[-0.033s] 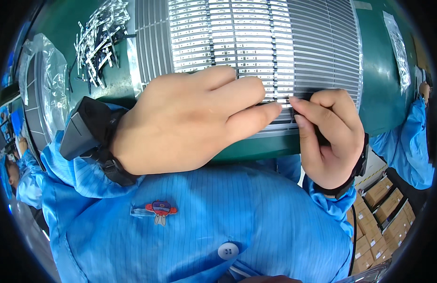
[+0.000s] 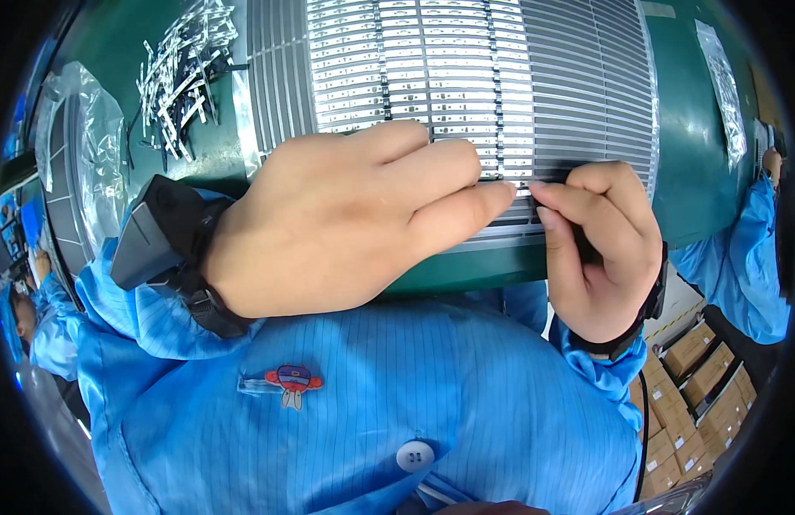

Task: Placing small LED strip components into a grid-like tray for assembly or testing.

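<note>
A grey slotted tray (image 2: 586,94) lies on the green table, its middle columns filled with rows of thin white strips (image 2: 466,73). My left hand (image 2: 329,206) is spread palm down over the tray's near left part, its fingers stretched to the right. The index fingertip rests at the right end of a near row. Just beside it, my right hand (image 2: 607,249) is closed in a pinch at the strips' right edge. Whatever lies between its thumb and index finger is too small to make out. My left palm hides the strips under it.
Loose strips (image 2: 183,86), white and dark, are heaped left of the tray. Clear plastic bags lie at the far left (image 2: 97,146) and right (image 2: 721,94) on the green table (image 2: 693,189). Cardboard boxes (image 2: 680,421) are stacked at lower right. Blue-sleeved people (image 2: 740,266) are on both sides.
My left index fingertip has shifted slightly to the right. The right hand's fingertips have edged a little to the right and down, still pinched.
</note>
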### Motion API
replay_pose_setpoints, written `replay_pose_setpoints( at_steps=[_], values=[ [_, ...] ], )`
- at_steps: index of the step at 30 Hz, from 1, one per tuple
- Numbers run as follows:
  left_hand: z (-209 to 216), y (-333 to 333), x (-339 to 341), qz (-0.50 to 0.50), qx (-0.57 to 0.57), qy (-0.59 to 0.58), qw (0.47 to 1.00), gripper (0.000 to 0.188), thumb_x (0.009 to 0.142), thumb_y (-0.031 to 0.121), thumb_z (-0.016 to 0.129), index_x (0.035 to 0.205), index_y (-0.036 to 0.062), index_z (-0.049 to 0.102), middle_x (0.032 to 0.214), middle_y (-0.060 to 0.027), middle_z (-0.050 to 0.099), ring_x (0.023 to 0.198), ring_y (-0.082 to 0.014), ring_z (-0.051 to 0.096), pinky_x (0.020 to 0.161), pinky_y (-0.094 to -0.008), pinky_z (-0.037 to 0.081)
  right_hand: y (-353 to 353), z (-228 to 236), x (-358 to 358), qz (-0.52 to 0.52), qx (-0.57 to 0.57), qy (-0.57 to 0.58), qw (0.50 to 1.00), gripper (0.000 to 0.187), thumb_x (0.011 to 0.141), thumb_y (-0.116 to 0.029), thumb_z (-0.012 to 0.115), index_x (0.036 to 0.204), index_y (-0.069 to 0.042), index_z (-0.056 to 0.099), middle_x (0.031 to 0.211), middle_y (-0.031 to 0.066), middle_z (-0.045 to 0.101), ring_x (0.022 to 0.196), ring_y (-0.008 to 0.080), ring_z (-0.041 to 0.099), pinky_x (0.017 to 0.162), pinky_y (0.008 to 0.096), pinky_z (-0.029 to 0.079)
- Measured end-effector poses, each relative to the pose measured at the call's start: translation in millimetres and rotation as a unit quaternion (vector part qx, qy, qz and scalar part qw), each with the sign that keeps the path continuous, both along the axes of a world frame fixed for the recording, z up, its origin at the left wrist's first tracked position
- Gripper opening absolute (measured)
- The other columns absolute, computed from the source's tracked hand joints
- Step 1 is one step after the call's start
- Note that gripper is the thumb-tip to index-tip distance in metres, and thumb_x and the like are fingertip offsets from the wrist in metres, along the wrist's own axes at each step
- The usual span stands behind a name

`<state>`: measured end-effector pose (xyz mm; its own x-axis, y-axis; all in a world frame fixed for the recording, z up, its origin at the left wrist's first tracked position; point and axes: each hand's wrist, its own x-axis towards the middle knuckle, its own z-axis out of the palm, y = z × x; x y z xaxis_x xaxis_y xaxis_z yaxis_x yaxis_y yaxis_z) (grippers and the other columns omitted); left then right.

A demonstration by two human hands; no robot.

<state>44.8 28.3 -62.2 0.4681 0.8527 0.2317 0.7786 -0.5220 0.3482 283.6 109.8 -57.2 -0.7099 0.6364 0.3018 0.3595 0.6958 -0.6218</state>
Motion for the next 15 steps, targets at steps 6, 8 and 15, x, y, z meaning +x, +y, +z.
replay_pose_setpoints(
  at_steps=[6, 8, 15],
  values=[
    [7.3, 2.5, -5.1, 0.006, -0.063, -0.061, 0.996, 0.043, 0.075, 0.006, 0.074, 0.117, 0.0081, 0.070, 0.103, -0.0061, 0.066, 0.086, -0.0262, 0.068, 0.066, -0.0344, 0.056, 0.9, 2.7, -9.6, -0.017, -0.011, -0.025, 0.999, 0.019, 0.073, 0.008, 0.073, 0.088, -0.001, 0.068, 0.086, 0.0125, 0.060, 0.077, 0.0311, 0.060, 0.069, 0.0383, 0.049],
    [8.6, 1.9, -5.1, 0.004, -0.074, -0.055, 0.996, 0.039, 0.076, 0.005, 0.074, 0.114, 0.0077, 0.067, 0.105, -0.0075, 0.066, 0.088, -0.0286, 0.068, 0.068, -0.0361, 0.056, 2.8, 6.8, -11.2, -0.006, -0.008, -0.046, 0.999, 0.020, 0.074, 0.012, 0.071, 0.089, 0.000, 0.064, 0.086, 0.0129, 0.059, 0.077, 0.0294, 0.059, 0.069, 0.0362, 0.048],
    [5.0, 0.6, -7.3, 0.004, -0.072, -0.056, 0.996, 0.035, 0.076, 0.005, 0.074, 0.110, 0.0077, 0.065, 0.106, -0.0073, 0.066, 0.090, -0.0281, 0.067, 0.072, -0.0359, 0.055, 0.2, 20.3, -25.2, -0.023, 0.006, -0.160, 0.987, 0.017, 0.078, 0.013, 0.067, 0.087, 0.002, 0.058, 0.084, 0.0148, 0.056, 0.077, 0.0329, 0.058, 0.070, 0.0392, 0.047]
  ],
)
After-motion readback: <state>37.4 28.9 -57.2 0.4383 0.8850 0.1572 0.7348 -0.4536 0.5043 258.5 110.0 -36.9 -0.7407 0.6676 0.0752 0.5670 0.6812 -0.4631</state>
